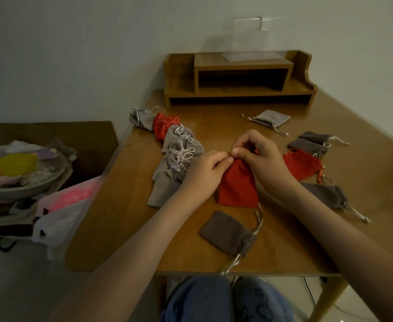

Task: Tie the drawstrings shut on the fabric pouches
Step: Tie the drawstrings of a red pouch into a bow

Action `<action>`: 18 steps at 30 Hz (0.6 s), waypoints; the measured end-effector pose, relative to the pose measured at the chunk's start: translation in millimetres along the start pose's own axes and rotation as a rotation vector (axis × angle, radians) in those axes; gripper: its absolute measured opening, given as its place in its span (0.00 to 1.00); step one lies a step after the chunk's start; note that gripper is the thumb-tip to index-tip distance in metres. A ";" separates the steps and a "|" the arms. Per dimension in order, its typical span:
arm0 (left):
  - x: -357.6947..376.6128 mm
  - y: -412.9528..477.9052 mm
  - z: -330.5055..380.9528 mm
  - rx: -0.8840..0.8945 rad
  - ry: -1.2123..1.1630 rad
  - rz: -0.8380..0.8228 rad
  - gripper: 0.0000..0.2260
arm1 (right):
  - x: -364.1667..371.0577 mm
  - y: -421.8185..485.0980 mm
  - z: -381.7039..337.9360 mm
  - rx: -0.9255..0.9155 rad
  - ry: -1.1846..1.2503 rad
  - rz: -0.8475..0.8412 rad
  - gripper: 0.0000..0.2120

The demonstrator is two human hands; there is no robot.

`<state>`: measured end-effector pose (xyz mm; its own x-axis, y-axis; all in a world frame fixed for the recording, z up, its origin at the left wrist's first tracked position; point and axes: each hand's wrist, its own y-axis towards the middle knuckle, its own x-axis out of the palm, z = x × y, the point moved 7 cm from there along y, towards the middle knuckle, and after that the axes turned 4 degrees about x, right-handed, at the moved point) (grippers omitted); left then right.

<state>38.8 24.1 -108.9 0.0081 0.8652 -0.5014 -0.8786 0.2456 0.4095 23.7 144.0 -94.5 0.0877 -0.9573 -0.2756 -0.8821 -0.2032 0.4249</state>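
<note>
Pale walls meet behind a wooden table, and a wooden shelf unit stands at its far edge. We see both hands meeting over a red pouch lying flat on the table. The left hand pinches the gathered mouth of it with fingertips close together. The right hand is curled tight, thumb against fingers, nipping the cord just above the same spot. A row of tied grey pouches lies just left of the left hand. A brown pouch lies nearer us, below the wrists. Right of the right hand we find a second red one and dark grey pouches.
</note>
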 end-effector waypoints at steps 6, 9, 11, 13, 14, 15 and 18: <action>2.4 -0.5 -2.7 -0.062 -0.310 -0.020 0.04 | 2.9 -0.2 -3.3 -0.043 0.157 -0.065 0.17; 0.2 -0.8 0.1 -0.035 -0.313 0.010 0.02 | 5.3 1.5 -3.3 -0.042 0.144 -0.091 0.10; -1.0 -1.1 -1.2 -0.051 -0.364 0.033 0.04 | 7.0 2.0 -1.0 -0.015 0.133 -0.101 0.05; -0.8 -1.7 -3.6 -0.101 -0.449 0.041 0.06 | 7.7 1.3 4.0 0.047 0.112 -0.088 0.07; -1.0 -1.8 -5.1 -0.123 -0.478 0.047 0.08 | 8.1 0.7 6.4 0.091 0.127 -0.082 0.11; -1.2 -2.0 -6.1 -0.142 -0.495 0.058 0.09 | 8.7 -0.2 8.9 0.143 0.159 -0.086 0.13; -5.2 -3.6 -10.9 -0.206 -0.572 0.120 0.08 | 15.4 -2.8 14.1 0.241 0.197 -0.186 0.12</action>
<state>36.7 14.0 -116.1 0.1083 0.9929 0.0499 -0.9630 0.0923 0.2533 21.1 132.7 -112.0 0.3240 -0.9345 -0.1476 -0.9242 -0.3460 0.1615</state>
